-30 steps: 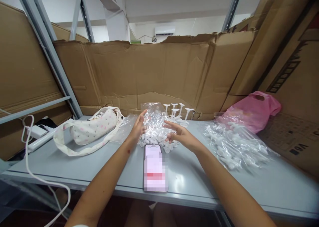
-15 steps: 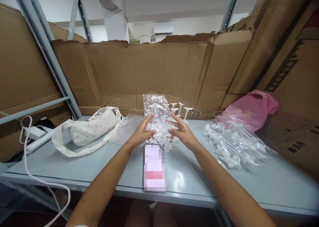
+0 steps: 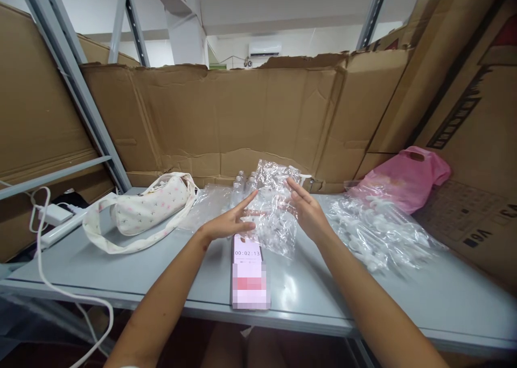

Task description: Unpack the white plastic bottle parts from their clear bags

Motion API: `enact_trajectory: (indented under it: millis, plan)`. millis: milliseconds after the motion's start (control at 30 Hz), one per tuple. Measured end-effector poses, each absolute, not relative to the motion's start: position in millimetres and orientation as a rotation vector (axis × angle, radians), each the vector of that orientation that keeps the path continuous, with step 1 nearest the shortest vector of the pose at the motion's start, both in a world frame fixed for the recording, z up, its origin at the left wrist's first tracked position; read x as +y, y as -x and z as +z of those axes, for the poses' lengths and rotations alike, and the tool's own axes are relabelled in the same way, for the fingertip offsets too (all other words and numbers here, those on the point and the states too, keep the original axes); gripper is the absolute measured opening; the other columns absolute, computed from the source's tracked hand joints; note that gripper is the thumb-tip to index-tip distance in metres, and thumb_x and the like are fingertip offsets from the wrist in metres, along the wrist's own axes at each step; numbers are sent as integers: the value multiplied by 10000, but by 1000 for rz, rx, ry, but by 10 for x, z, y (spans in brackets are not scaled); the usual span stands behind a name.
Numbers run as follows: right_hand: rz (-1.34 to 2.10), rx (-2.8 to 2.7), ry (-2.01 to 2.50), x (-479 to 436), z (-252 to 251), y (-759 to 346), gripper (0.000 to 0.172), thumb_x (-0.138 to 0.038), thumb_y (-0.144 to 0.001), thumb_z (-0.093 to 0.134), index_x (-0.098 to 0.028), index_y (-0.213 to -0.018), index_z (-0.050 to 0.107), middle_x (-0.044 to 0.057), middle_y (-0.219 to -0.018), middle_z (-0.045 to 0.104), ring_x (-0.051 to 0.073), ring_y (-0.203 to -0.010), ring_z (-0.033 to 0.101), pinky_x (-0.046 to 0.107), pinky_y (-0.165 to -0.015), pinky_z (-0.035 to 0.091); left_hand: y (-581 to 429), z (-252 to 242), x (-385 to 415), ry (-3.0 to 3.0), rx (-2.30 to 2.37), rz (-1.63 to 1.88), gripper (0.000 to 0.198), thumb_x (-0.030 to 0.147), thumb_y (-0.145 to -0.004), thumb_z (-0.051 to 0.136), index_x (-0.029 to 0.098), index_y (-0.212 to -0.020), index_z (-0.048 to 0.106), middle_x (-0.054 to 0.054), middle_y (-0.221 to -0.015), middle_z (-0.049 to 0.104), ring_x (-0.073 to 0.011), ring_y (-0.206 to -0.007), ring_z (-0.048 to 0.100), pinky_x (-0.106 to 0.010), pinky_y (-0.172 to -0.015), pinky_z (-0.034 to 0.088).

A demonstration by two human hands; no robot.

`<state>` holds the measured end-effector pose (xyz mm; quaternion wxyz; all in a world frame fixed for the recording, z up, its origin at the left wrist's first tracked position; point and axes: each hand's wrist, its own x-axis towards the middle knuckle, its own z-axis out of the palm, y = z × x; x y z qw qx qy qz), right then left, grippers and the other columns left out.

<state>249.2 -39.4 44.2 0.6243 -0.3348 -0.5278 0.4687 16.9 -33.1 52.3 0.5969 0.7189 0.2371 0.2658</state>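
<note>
A: What's in hand?
B: Clear plastic bag (image 3: 278,212). Thin film, glossy, heavily creased.
A: Pose?
B: Lifted off the surface and hanging tilted, top end up, lower end drooping. Right hand (image 3: 309,214) pinches its upper edge. Left hand (image 3: 226,227) lies flat against its left side, index finger stretched out.
A: Contents?
B: White bits show through the film. Inside it or behind it, can't tell.

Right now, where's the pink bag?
Head view: the pink bag lies at the far right of the table, against the cardboard, just behind the clear bag of white parts.
</note>
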Motion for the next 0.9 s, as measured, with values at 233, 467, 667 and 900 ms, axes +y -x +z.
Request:
enact_trajectory:
  millis: [233,467,667,900]
  plan:
    - [1502,-1463,683,-506,453,-2420,473,-484,-817,535,-336,-1266,508,39,-1477,307,145,-752,643,336,-668,527,-173,491,-235,-1563,660,1111,642,439,-787,596,395,-1370,332,-63,-1494,256,-249,-1023,595,-314,-721,515]
    - [1344,-1465,778,-479,384,-2340,458,-510,-819,533,-355,-1250,516,-21,-1495,266,240,-1357,258,386,-908,464,-200,441,-194,-1581,715,1103,620,316,-760,646,316,-1337,421,-100,-1492,247,-106,-700,632,-264,-608,508]
    - [1327,-1456,725,-431,351,-2322,445,-504,-841,496,-398,-1273,486,-41,-1517,187,269,-1163,525,338,-739,523,-225,418,-144,-1670,808,1186,700,293,-748,655,335,-1376,348,-107,-1501,210,-85,-604,615,-241,-518,483]
    - [1186,-1403,720,-442,392,-2388,528,-476,-838,510,-459,-1341,349,-68,-1536,57,230,-1060,592,295,-654,525,-125,446,-155,-1612,699,1123,901,309,-761,653,441,-1415,47,-125,-1494,235,-109,-728,641,-306,-685,525]
